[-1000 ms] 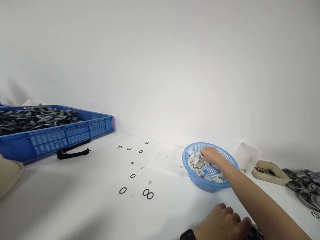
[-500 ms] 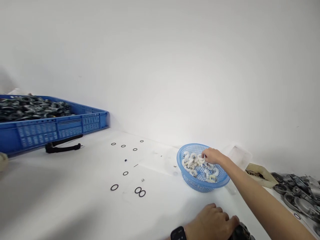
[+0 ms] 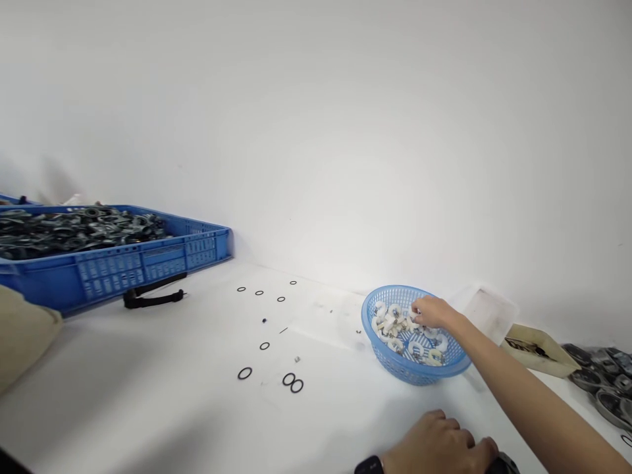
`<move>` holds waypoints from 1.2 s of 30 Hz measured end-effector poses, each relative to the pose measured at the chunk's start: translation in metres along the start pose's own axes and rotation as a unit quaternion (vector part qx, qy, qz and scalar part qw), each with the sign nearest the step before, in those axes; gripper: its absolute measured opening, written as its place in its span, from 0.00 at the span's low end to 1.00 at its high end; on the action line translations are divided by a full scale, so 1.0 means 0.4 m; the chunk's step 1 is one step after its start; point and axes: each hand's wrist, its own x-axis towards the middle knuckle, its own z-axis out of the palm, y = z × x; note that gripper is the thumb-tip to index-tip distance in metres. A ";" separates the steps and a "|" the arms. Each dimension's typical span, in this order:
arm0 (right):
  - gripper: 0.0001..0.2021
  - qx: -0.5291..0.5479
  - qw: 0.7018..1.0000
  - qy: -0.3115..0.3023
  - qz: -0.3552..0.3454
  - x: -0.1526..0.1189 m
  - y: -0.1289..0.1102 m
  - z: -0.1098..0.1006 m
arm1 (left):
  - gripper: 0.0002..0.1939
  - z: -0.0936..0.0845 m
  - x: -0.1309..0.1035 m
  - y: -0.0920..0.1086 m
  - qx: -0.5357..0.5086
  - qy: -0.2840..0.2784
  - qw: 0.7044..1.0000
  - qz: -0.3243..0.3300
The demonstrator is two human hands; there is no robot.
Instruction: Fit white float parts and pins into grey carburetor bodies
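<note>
My right hand (image 3: 430, 311) reaches into a round blue plastic basket (image 3: 368, 322), its fingers pinched on a white curved plastic part (image 3: 413, 320). More white C-shaped parts (image 3: 394, 345), some with small metal bits, lie around it on the basket floor. Below, at the bottom edge, my left hand (image 3: 439, 447) wears a dark watch (image 3: 369, 465) and is closed round a black part (image 3: 502, 463). Most of that part is cut off by the frame.
Several black rubber rings (image 3: 245, 373) are scattered on the white table (image 3: 197, 382). A blue crate (image 3: 162, 260) of dark parts stands left, a black handle-like piece (image 3: 154, 300) before it. At right are a clear tub (image 3: 491, 313), a cream box (image 3: 543, 359) and piled dark parts (image 3: 607, 375).
The view has turned a little left, so everything sits farther right in it, and more of a cream object shows at the left edge. Both hands keep nearly the same places and grips.
</note>
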 end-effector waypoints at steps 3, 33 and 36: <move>0.10 0.063 0.996 0.047 -0.039 -0.083 0.024 -0.026 | 0.16 -0.020 -0.009 0.002 -0.020 0.000 1.000 0.010; 0.19 0.399 0.900 0.121 -0.129 -0.596 0.036 0.219 | 0.19 -0.075 -0.026 0.004 -0.246 -0.028 0.966 -0.081; 0.21 0.421 0.891 0.106 -0.135 -0.596 0.041 0.214 | 0.23 -0.076 -0.025 0.004 -0.244 -0.021 0.965 -0.092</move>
